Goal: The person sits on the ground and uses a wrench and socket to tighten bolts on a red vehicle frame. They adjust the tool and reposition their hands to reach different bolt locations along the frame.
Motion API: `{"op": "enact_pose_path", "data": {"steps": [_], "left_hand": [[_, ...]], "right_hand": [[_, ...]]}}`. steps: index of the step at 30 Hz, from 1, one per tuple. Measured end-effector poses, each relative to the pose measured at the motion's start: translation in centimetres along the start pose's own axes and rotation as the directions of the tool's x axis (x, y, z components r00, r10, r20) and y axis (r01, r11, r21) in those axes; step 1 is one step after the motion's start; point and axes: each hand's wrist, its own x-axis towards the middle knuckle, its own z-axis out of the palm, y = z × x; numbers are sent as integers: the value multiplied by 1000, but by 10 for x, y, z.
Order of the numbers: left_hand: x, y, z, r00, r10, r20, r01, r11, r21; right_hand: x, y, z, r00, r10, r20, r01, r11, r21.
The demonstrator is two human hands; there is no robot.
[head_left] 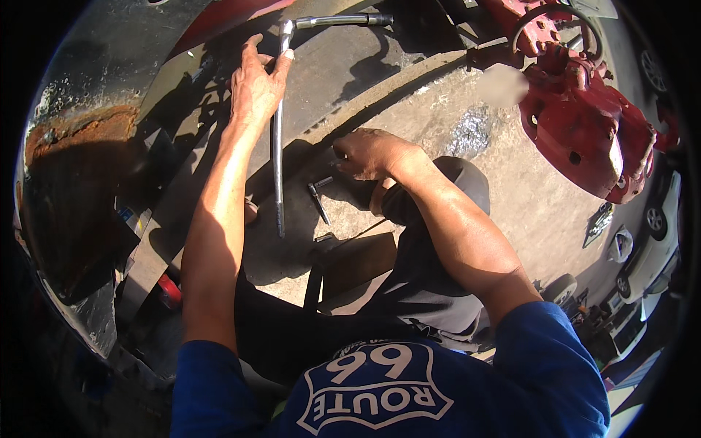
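And there the left hand (257, 87) laid its thumb over the long chrome wrench (277, 160) running down between the forearms, finger undersides hidden, its grip impossible to tell, while the right hand (374, 153) curled, shadow masking whether it held anything.

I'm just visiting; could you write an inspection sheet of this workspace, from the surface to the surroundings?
Surface: sunlit concrete floor with a shiny patch.
Job's things: long metal bar, joined near its top to a crosswise metal extension.
Clutter: small angled tool between the forearms.
Hands: left hand at the bar near the joint; right hand curled, contents unclear.
Cables: none clearly seen.
Surroundings: red metal machinery at right; white car beyond.
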Motion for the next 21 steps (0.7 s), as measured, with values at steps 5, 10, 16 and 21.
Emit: {"op": "enact_pose_path", "data": {"steps": [5, 10, 16, 21], "left_hand": [[36, -15, 18, 999, 22, 30, -17, 987, -162], [36, -5, 37, 997, 76, -22, -70, 977, 202], [-56, 18, 22, 944, 220, -247, -114, 918, 380], [-151, 22, -17, 914, 316, -255, -218, 912, 348]], "right_hand": [[-15, -21, 1, 970, -20, -241, 55, 989, 137], [-47, -43, 17, 954, 9, -300, -16, 1000, -22], [-74, -53, 29, 916, 35, -399, -55, 998, -40], [-43, -46, 54, 939, 44, -340, -114, 976, -187]]}}
